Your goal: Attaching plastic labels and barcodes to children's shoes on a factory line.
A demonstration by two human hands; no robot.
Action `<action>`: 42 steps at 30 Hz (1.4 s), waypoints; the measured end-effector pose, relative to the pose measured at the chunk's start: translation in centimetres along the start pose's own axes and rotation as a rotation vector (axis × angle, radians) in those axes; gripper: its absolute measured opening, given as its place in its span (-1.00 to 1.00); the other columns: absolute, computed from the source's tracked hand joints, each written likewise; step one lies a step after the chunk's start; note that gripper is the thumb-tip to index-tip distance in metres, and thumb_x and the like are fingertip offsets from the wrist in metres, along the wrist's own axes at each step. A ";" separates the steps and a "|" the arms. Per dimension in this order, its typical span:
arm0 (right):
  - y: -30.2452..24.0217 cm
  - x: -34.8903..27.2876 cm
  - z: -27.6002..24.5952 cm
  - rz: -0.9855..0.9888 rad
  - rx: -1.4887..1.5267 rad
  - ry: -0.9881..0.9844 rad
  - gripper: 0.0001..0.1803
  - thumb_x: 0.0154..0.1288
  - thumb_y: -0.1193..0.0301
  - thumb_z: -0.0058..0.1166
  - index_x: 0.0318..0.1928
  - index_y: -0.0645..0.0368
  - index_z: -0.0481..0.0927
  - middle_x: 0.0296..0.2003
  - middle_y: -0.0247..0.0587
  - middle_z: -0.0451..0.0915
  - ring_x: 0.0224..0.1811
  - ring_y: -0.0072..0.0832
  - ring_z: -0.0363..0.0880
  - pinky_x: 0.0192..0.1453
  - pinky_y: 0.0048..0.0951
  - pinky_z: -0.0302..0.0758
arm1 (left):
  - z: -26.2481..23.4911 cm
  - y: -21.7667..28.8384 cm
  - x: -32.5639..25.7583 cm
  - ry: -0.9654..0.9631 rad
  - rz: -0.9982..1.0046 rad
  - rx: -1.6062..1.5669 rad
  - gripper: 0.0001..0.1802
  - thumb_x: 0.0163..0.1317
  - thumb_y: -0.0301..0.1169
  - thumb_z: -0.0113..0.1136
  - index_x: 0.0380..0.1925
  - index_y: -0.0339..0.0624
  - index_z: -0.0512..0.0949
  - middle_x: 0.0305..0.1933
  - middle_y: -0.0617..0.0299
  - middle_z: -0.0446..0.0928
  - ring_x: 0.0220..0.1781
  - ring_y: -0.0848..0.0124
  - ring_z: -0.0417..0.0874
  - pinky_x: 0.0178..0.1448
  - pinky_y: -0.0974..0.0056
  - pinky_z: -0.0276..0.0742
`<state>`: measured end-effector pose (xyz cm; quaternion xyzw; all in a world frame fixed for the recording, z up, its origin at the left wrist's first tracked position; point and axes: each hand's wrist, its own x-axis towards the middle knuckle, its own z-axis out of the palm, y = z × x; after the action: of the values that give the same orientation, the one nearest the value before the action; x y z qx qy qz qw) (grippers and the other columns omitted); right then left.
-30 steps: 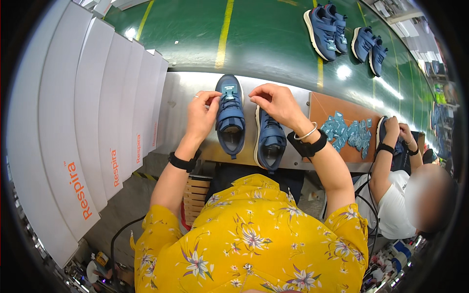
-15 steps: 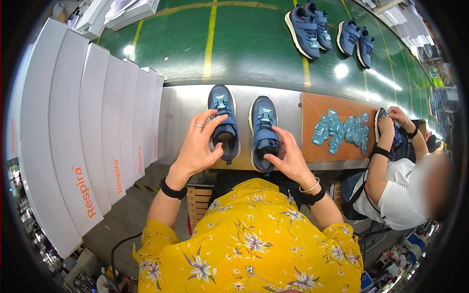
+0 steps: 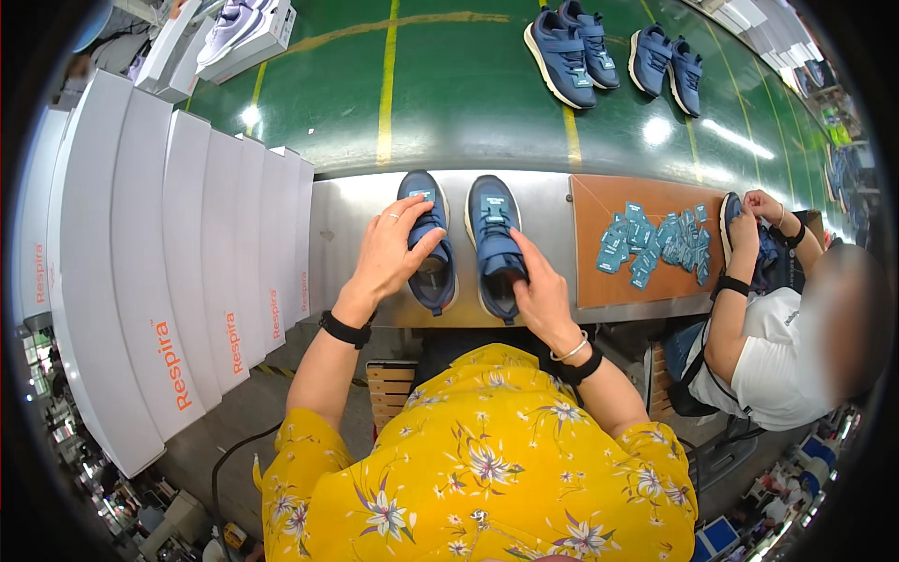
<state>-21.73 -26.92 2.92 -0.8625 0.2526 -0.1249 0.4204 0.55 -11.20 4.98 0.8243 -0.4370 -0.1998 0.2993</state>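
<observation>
Two navy sneakers with white soles stand side by side in front of me, toes pointing away, each with a teal tag near the laces. Over the left sneaker (image 3: 438,281) my left hand (image 3: 389,245) spreads its fingers, the fingertips at the tag and laces and the thumb apart near the strap. My right hand (image 3: 543,292) holds the right sneaker (image 3: 491,211) by its outer side, index finger along the strap and thumb by the heel opening. The far sides of both shoes' collars are partly covered by my hands.
White shoeboxes (image 3: 140,272) are stacked on the left. An orange-brown board (image 3: 595,201) with a pile of teal tags (image 3: 646,245) lies to the right. Beyond runs a green surface (image 3: 449,103) carrying more navy sneakers (image 3: 567,56). A co-worker (image 3: 777,347) handles a shoe at right.
My left hand has moved forward from the left sneaker's opening to its tag and laces. My right thumb has drawn back from inside the right sneaker, which now stands straighter.
</observation>
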 end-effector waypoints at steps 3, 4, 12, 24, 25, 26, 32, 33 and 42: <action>-0.8 2.8 1.3 -0.004 -0.088 0.005 -0.22 0.14 0.57 0.07 0.44 -0.06 0.32 0.20 0.19 0.52 -0.03 0.24 0.61 0.09 0.11 0.58 | 0.3 -0.7 0.2 0.035 0.030 -0.043 -0.46 0.44 -0.01 0.09 0.21 -0.15 0.56 0.35 0.00 0.49 0.43 -0.03 0.39 0.52 0.03 0.21; -1.1 3.7 1.2 -0.005 -0.107 -0.013 -0.25 0.16 0.49 0.11 0.42 -0.05 0.34 0.16 0.16 0.55 -0.12 0.22 0.64 0.00 0.13 0.59 | 0.3 -1.0 0.3 0.033 0.036 -0.040 -0.46 0.44 -0.01 0.09 0.21 -0.15 0.56 0.35 0.00 0.49 0.43 -0.03 0.39 0.52 0.03 0.21; 0.9 3.6 -1.8 -0.019 0.332 -0.201 -0.29 0.26 0.38 0.30 0.42 0.03 0.39 0.08 -0.12 0.60 -0.22 -0.33 0.60 -0.06 -0.31 0.61 | -4.2 6.4 -1.0 -0.093 0.417 0.175 -0.46 0.03 -0.52 0.30 0.11 -0.10 0.61 0.30 0.18 0.51 0.34 0.06 0.42 0.43 0.06 0.25; 6.0 0.2 -0.1 0.271 0.518 0.274 -0.75 0.41 0.59 0.07 0.04 0.27 0.68 -0.22 -0.24 0.72 -0.24 -0.58 0.67 -0.13 -0.54 0.58 | -0.2 6.2 3.7 -0.265 0.790 0.753 -0.57 0.01 -0.38 0.32 -0.03 0.19 0.71 0.18 0.55 0.51 0.25 0.26 0.44 0.33 0.06 0.29; 6.2 0.5 -0.8 0.278 0.474 0.273 -0.77 0.42 0.60 0.06 0.01 0.29 0.68 -0.20 -0.25 0.73 -0.21 -0.57 0.69 -0.10 -0.55 0.59 | -0.5 7.0 5.3 -0.186 0.693 0.677 -0.60 -0.05 -0.38 0.36 -0.11 0.18 0.72 0.10 0.52 0.54 0.22 0.24 0.45 0.28 0.05 0.30; 6.0 0.8 -1.4 0.238 0.476 0.307 -0.77 0.39 0.62 0.06 -0.02 0.28 0.69 -0.20 -0.18 0.73 -0.18 -0.52 0.72 -0.10 -0.52 0.60 | -0.8 7.6 6.6 -0.107 0.589 0.600 -0.62 -0.11 -0.37 0.40 -0.18 0.17 0.73 0.02 0.49 0.57 0.19 0.22 0.45 0.24 0.04 0.32; 5.7 4.2 -8.0 0.166 0.369 0.154 -0.78 0.38 0.55 0.12 -0.02 0.22 0.71 -0.21 -0.14 0.71 -0.23 -0.42 0.72 -0.14 -0.50 0.60 | -3.3 6.5 22.3 0.274 0.331 0.462 -0.79 -0.22 -0.52 0.36 -0.45 -0.14 0.72 -0.28 0.22 0.67 -0.15 0.08 0.48 0.00 0.04 0.32; 5.8 5.4 -9.0 0.133 0.327 0.096 -0.79 0.38 0.53 0.14 -0.03 0.21 0.71 -0.21 -0.14 0.71 -0.25 -0.41 0.71 -0.15 -0.51 0.60 | -4.2 5.6 25.1 0.296 0.270 0.529 -0.80 -0.21 -0.44 0.41 -0.46 -0.16 0.73 -0.30 0.14 0.67 -0.15 0.05 0.52 -0.03 0.02 0.35; 16.6 25.3 -20.7 -0.158 -0.318 0.414 -0.40 0.15 0.25 0.37 0.22 0.05 0.53 0.08 0.16 0.55 0.18 0.11 0.49 0.26 -0.01 0.45 | -6.0 0.2 44.0 0.365 -0.291 0.720 -0.57 -0.10 0.05 0.43 -0.41 -0.06 0.80 -0.28 0.02 0.76 -0.16 0.05 0.78 -0.02 0.05 0.59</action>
<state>-14.80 -62.88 2.61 -0.8908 0.2814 -0.2900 0.2078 27.68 -46.30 6.58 0.9511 -0.2979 0.0746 0.0334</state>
